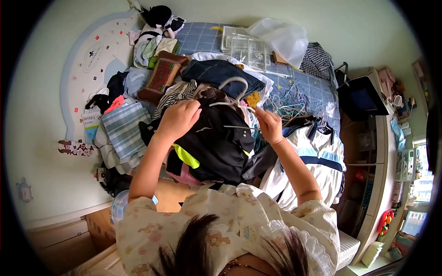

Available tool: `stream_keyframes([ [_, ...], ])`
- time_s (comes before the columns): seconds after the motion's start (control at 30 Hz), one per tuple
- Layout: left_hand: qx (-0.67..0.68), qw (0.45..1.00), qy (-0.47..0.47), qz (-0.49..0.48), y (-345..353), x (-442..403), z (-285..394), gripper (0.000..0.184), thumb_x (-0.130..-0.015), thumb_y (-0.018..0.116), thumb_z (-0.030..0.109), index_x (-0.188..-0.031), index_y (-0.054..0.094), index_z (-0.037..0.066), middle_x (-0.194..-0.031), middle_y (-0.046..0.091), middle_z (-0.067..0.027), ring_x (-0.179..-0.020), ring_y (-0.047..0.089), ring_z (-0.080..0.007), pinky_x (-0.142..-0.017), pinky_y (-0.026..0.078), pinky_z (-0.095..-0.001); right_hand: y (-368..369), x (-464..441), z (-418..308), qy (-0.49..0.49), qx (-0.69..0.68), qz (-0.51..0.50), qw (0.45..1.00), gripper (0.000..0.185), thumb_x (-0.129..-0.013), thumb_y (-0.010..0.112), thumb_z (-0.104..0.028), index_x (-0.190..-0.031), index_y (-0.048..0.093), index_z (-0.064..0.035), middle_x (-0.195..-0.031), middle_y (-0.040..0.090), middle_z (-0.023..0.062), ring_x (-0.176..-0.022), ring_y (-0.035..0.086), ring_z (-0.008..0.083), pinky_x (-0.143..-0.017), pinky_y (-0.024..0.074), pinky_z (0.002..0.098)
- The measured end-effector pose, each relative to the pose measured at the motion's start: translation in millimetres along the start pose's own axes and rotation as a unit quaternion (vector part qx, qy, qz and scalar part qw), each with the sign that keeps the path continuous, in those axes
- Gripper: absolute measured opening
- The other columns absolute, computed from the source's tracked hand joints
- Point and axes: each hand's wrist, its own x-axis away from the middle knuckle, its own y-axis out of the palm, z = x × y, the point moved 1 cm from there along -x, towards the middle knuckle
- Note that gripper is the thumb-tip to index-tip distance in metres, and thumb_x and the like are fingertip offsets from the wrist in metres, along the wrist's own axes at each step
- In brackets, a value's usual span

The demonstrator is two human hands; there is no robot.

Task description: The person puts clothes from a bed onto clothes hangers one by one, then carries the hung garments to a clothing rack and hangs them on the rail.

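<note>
Over a heap of clothes, a black garment (214,142) hangs spread between my two hands. My left hand (181,118) is closed, pinching the garment near its shoulder. A light grey clothes hanger (235,86) sits at the garment's neckline, its hook pointing away from me. My right hand (270,125) is closed at the hanger's right end; whether it also pinches cloth I cannot tell. A neon yellow patch of cloth (186,156) shows beside the black garment. To the right of my right hand lies a white, light blue and navy shirt (315,145).
A blue checked bedspread (198,37) lies under the piles. Many loose hangers (287,102) are tangled at the right, behind the shirt. Further back are clear plastic panels (248,51) and a plastic bag (285,39). A brown woven cushion (163,76) and a plaid cloth (126,129) lie left.
</note>
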Motion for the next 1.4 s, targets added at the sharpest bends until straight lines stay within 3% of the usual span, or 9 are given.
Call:
stream_keyframes([
  [0.13, -0.097, 0.995, 0.019, 0.029, -31, -21, 23, 0.013, -0.087, 0.059, 0.018, -0.089, 0.052, 0.007, -0.077, 0.06, -0.0083, -0.07, 0.062, -0.0265, -0.057, 0.05, -0.0359, -21, -18, -36, -0.05, 0.137, 0.205, 0.968, 0.031, -0.069, 0.072, 0.001, -0.098, 0.06, -0.0051, -0.093, 0.058, 0.0113, -0.084, 0.054, 0.0293, -0.076, 0.0414, 0.0382],
  [0.23, -0.097, 0.993, 0.013, 0.072, -54, -36, 46, 0.011, -0.088, 0.058, 0.016, -0.088, 0.053, 0.007, -0.077, 0.06, -0.0084, -0.071, 0.062, -0.0281, -0.058, 0.05, -0.0368, -26, -4, -64, -0.132, 0.018, 0.02, 0.991, 0.029, -0.068, 0.07, 0.003, -0.093, 0.057, -0.0051, -0.091, 0.06, 0.0106, -0.08, 0.057, 0.027, -0.069, 0.0433, 0.0368],
  [0.4, -0.086, 0.993, 0.006, 0.077, -75, -49, 80, 0.011, -0.088, 0.058, 0.015, -0.089, 0.053, 0.005, -0.079, 0.061, -0.0095, -0.071, 0.061, -0.0298, -0.059, 0.049, -0.0383, 24, 13, -78, 0.092, -0.209, -0.025, 0.973, 0.056, -0.079, 0.07, -0.01, -0.128, 0.043, -0.0012, -0.124, 0.052, 0.0173, -0.115, 0.05, 0.0337, -0.092, 0.044, 0.0388],
  [0.47, -0.063, 0.995, 0.0, 0.073, -78, -49, 93, 0.011, -0.088, 0.058, 0.014, -0.089, 0.052, 0.005, -0.079, 0.06, -0.0106, -0.072, 0.061, -0.0309, -0.059, 0.048, -0.0388, 38, 18, -69, 0.081, -0.177, -0.065, 0.979, 0.056, -0.084, 0.066, -0.017, -0.131, 0.041, -0.001, -0.122, 0.052, 0.0204, -0.111, 0.05, 0.0383, -0.096, 0.0389, 0.039],
  [0.63, -0.082, 0.99, -0.048, 0.1, -89, -41, 100, 0.01, -0.088, 0.058, 0.012, -0.092, 0.053, 0.004, -0.082, 0.06, -0.0131, -0.074, 0.06, -0.0335, -0.061, 0.048, -0.0402, 42, 44, -29, 0.038, -0.057, -0.146, 0.987, 0.03, -0.084, 0.066, -0.028, -0.081, 0.048, -0.0044, -0.069, 0.054, 0.0097, -0.074, 0.055, 0.0322, -0.084, 0.0382, 0.0387],
  [0.77, -0.168, 0.982, -0.038, 0.082, -106, -8, 85, 0.012, -0.085, 0.061, 0.011, -0.092, 0.054, 0.004, -0.084, 0.062, -0.0119, -0.073, 0.061, -0.0323, -0.061, 0.049, -0.0394, -14, 62, 5, 0.048, 0.065, -0.082, 0.993, 0.029, -0.077, 0.071, -0.025, -0.097, 0.058, -0.0085, -0.092, 0.057, 0.0085, -0.096, 0.057, 0.0278, -0.1, 0.0283, 0.0529],
  [1.03, -0.203, 0.978, 0.003, 0.041, -95, 54, 102, 0.016, -0.079, 0.064, 0.011, -0.086, 0.051, 0.006, -0.085, 0.058, -0.0087, -0.078, 0.061, -0.0281, -0.063, 0.05, -0.0367, -132, 6, -41, -0.117, 0.098, -0.059, 0.987, 0.021, -0.069, 0.065, -0.006, -0.087, 0.055, -0.006, -0.078, 0.051, 0.0075, -0.079, 0.053, 0.0285, -0.083, 0.04, 0.0397],
  [1.27, -0.003, 0.974, -0.118, 0.196, -104, 81, 133, 0.012, -0.092, 0.052, 0.011, -0.087, 0.049, 0.001, -0.067, 0.051, -0.0204, -0.061, 0.051, -0.0413, -0.053, 0.04, -0.0416, -189, -29, -173, -0.186, 0.073, -0.118, 0.973, 0.071, -0.07, 0.07, -0.003, -0.136, 0.045, -0.0111, -0.134, 0.048, 0.0122, -0.122, 0.046, 0.0323, -0.105, 0.0361, 0.0438],
  [1.4, -0.024, 0.968, -0.07, 0.239, -136, 108, 150, 0.012, -0.092, 0.053, 0.011, -0.089, 0.05, 0.0, -0.067, 0.05, -0.02, -0.06, 0.05, -0.0396, -0.053, 0.04, -0.041, -223, -18, -184, -0.093, 0.101, -0.04, 0.99, 0.067, -0.075, 0.071, -0.01, -0.136, 0.044, -0.0085, -0.131, 0.05, 0.0132, -0.121, 0.046, 0.0336, -0.102, 0.0386, 0.04],
])
